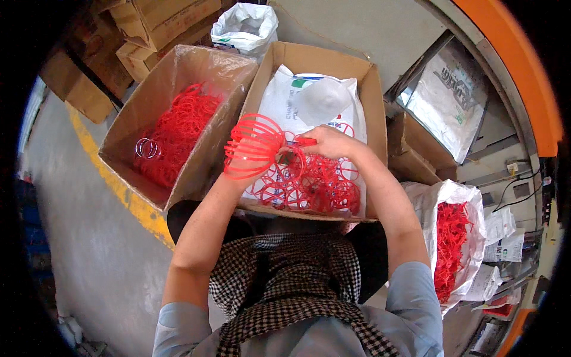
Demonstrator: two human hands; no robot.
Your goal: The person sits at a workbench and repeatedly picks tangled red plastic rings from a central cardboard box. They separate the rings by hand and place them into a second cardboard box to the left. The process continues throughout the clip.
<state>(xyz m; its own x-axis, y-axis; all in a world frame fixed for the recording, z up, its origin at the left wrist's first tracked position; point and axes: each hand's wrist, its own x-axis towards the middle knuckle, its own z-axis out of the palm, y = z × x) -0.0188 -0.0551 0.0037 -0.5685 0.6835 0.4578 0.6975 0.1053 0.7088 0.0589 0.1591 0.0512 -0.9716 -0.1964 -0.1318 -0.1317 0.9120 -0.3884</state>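
Note:
My left hand [242, 169] is closed on a bundle of thin red plastic rings [257, 134], which fan out around its fingers and partly hide them. Beside it, my right hand [333, 143] pinches a small red plastic piece [306, 141] close to the rings. Both hands are above an open cardboard box [373, 113] lined with a white printed sack [276, 98]. Loose red ring-shaped parts [321, 187] lie tangled on the sack at the box's near end. A pale round thing [324, 100] sits farther back on the sack.
Left of this box stands a plastic-lined carton [128, 128] with a heap of red rings [187, 119]. A white sack [476, 250] of red scraps [452, 238] stands at the right. Behind are a white bag [245, 27] and stacked cartons [163, 21]. A yellow line [119, 184] marks the floor.

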